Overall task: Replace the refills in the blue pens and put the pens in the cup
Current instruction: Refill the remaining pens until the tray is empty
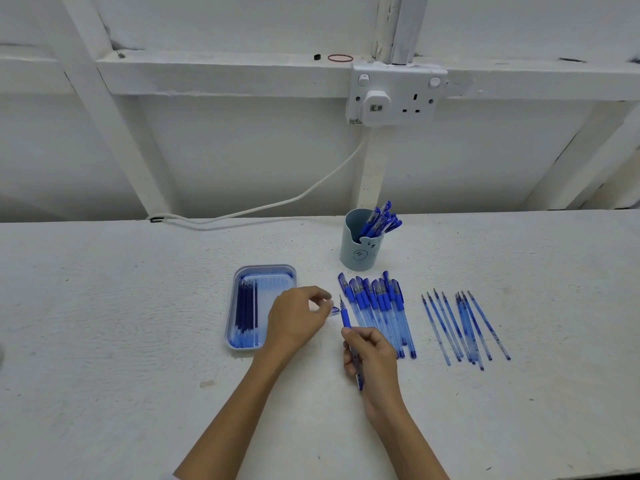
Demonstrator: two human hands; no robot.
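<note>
My right hand (372,356) grips an uncapped blue pen (345,317) by its barrel, tip pointing up and away. My left hand (298,318) pinches a small clear-blue pen cap (334,310) just left of the pen's tip. A row of several capped blue pens (377,306) lies on the table right of my hands. Further right lie several loose thin refills (464,327). A blue tray (263,273) on the left holds several dark refills (246,313). The pale blue cup (358,252) behind the pens holds several blue pens (379,221).
The white table (104,323) runs along a white wall. A white cable (277,204) leads from a wall socket (394,95) down to the table's back edge. A small scrap (207,383) lies on the table left of my left forearm.
</note>
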